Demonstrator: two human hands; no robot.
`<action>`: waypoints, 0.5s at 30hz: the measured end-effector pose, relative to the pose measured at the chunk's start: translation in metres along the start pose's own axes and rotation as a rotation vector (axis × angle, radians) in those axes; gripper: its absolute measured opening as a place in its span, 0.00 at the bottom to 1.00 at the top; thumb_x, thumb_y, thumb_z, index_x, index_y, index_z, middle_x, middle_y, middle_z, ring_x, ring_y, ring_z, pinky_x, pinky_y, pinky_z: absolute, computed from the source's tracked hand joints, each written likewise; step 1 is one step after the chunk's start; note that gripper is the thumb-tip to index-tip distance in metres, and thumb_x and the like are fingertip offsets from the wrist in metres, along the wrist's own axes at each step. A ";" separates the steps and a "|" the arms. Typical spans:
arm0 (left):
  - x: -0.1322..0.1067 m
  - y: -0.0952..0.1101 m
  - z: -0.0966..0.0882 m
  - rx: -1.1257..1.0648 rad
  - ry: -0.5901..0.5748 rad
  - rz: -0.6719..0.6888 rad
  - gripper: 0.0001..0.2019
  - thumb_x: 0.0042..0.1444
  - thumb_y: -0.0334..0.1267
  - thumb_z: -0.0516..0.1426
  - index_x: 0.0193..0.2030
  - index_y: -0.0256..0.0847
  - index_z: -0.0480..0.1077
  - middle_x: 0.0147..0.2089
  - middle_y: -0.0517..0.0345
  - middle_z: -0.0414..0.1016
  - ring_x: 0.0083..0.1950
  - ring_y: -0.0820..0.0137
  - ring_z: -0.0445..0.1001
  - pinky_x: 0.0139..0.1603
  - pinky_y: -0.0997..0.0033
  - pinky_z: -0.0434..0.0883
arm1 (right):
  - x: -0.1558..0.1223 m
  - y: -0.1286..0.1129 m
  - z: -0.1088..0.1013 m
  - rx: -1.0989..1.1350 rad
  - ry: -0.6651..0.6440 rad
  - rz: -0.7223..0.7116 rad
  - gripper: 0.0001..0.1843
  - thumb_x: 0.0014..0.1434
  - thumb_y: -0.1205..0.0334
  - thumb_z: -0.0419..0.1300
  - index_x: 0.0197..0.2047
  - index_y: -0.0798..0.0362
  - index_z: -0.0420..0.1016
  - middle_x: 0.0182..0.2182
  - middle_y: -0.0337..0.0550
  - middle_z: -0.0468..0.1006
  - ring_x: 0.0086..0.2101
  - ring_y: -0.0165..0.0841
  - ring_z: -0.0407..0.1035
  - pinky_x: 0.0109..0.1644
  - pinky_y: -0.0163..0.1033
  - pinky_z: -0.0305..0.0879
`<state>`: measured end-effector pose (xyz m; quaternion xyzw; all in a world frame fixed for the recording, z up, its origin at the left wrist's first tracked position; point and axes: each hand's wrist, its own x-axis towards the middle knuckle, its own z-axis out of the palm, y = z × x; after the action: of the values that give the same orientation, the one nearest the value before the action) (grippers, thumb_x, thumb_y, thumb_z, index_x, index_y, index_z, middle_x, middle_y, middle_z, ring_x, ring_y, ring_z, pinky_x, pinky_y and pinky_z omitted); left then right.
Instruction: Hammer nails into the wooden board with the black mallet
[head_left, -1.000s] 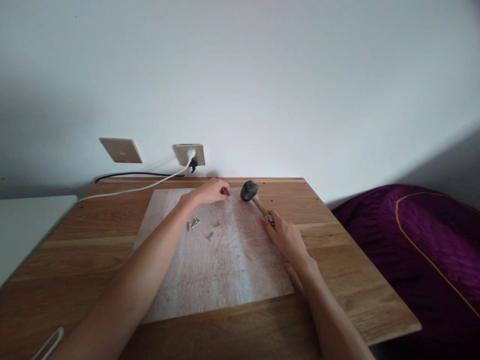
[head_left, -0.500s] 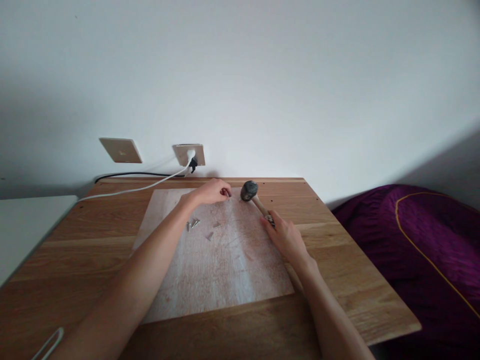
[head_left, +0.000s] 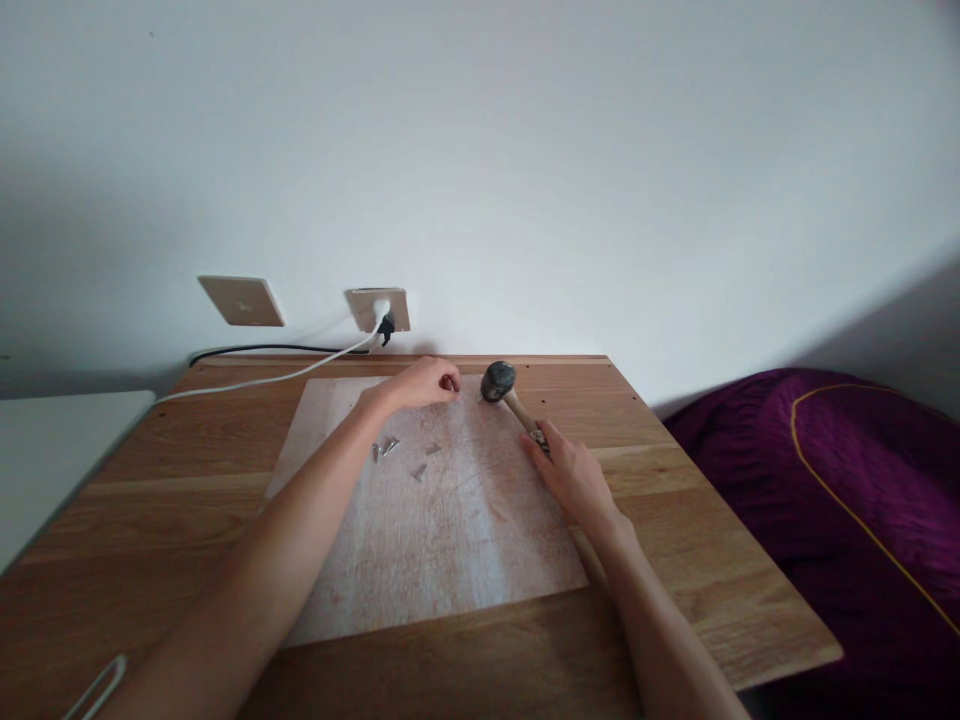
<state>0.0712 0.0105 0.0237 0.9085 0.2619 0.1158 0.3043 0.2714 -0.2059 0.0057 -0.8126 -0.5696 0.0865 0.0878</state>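
My right hand (head_left: 571,470) is wrapped round the handle of a mallet (head_left: 498,382) with a dark head and a light wooden handle. The mallet's head is over the far part of a pale wood-patterned board (head_left: 450,560). Near the board's far edge, my left hand (head_left: 429,382) is closed, thumb and fingers pinched low, just left of the mallet head. What the pinch holds is too small to make out. Several small metal screws or nails (head_left: 390,446) lie on the board, to the right of my left forearm.
The board lies on a wooden table (head_left: 690,540) against a white wall. A white cable (head_left: 262,381) runs from the wall socket (head_left: 375,308) across the table's back left. At the left stands a white surface (head_left: 60,450); a purple cushion-like thing (head_left: 862,470) is on the right.
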 end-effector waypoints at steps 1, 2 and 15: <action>0.000 0.000 0.000 0.000 -0.001 0.007 0.04 0.54 0.30 0.64 0.37 0.35 0.79 0.35 0.55 0.80 0.37 0.69 0.77 0.39 0.73 0.68 | 0.000 0.000 0.000 0.000 0.003 0.000 0.18 0.75 0.50 0.48 0.58 0.51 0.70 0.41 0.51 0.84 0.42 0.45 0.79 0.37 0.38 0.57; 0.000 0.000 0.000 0.002 0.001 0.018 0.03 0.54 0.30 0.64 0.36 0.35 0.79 0.35 0.55 0.80 0.37 0.70 0.77 0.39 0.73 0.68 | 0.000 0.000 0.000 0.000 0.006 -0.001 0.18 0.75 0.50 0.48 0.57 0.51 0.70 0.41 0.51 0.84 0.42 0.44 0.79 0.37 0.38 0.57; 0.001 -0.002 0.000 0.010 -0.012 0.061 0.09 0.53 0.26 0.60 0.38 0.37 0.80 0.36 0.56 0.80 0.37 0.70 0.76 0.40 0.74 0.68 | -0.001 -0.001 -0.001 -0.012 0.014 -0.003 0.20 0.75 0.49 0.48 0.59 0.51 0.71 0.41 0.52 0.83 0.42 0.45 0.79 0.38 0.38 0.59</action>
<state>0.0708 0.0124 0.0222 0.9183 0.2326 0.1183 0.2978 0.2701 -0.2062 0.0075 -0.8129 -0.5707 0.0771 0.0870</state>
